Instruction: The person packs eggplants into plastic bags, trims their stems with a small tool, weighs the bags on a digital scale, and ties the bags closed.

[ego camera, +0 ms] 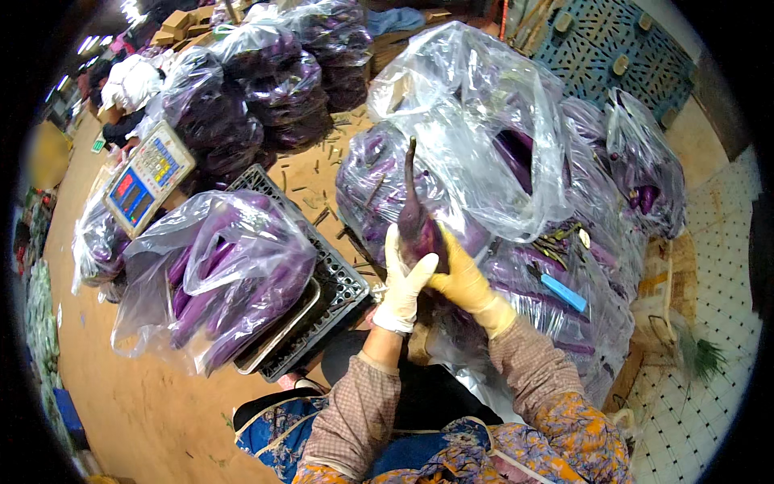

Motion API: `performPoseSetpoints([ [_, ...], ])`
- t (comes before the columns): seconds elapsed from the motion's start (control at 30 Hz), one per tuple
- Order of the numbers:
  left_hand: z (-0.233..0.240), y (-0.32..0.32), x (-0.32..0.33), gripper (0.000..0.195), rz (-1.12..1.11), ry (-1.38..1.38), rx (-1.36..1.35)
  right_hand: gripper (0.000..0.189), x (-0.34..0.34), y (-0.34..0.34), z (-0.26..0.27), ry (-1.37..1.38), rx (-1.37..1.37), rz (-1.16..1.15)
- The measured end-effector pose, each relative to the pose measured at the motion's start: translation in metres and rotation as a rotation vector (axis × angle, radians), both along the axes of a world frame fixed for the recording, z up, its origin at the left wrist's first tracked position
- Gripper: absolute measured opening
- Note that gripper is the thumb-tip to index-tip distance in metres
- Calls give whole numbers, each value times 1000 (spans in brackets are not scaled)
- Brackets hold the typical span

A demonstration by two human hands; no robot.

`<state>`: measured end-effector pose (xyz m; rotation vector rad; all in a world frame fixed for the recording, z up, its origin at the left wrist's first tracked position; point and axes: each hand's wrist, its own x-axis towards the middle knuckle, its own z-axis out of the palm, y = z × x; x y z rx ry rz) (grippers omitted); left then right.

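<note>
Both of my hands hold one purple eggplant (421,233), its long dark stem pointing away from me. My left hand (404,284), in a pale latex glove, grips it from the left with the thumb across the near side. On the opposite side, my right hand (468,284) in a yellower glove closes around it. The eggplant's lower end is hidden behind the hands. Just right of my right hand, a blue-handled knife (563,293) lies on a clear plastic bag of eggplants (526,281). Cut stems (557,245) rest beside the knife.
To the left, an open plastic bag of eggplants (242,272) sits on a scale with a digital display panel (150,178), beside a black plastic crate (344,287). Full bags (281,91) stand behind. Stem pieces (317,181) litter the floor. A blue plastic pallet (604,54) is at upper right.
</note>
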<state>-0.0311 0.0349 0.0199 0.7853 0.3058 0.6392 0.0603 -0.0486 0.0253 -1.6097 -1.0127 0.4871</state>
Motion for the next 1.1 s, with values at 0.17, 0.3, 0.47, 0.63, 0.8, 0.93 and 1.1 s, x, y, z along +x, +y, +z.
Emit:
performPoseSetpoints([
  [0.17,-29,-5,5,61,151,224,-96,79,-12,-37,-19,-582,-388,203],
  [0.3,-49,3,-3,57,152,432,325,57,37,-107,3,-496,-356,-253],
  [0.47,-41,-16,4,61,99,393,560,39,82,-222,-21,-682,-1066,-576],
  [0.63,-42,-33,4,53,-98,280,322,36,86,-249,-41,-648,-969,-640],
  [0.8,-33,-37,-6,53,-158,348,302,53,18,-173,35,-518,-299,-304],
  [0.93,-39,-39,-5,54,-196,318,340,37,12,-126,42,-702,-306,-215],
  [1.1,-26,-38,-12,52,-202,307,352,25,13,-118,35,-581,-293,-236],
])
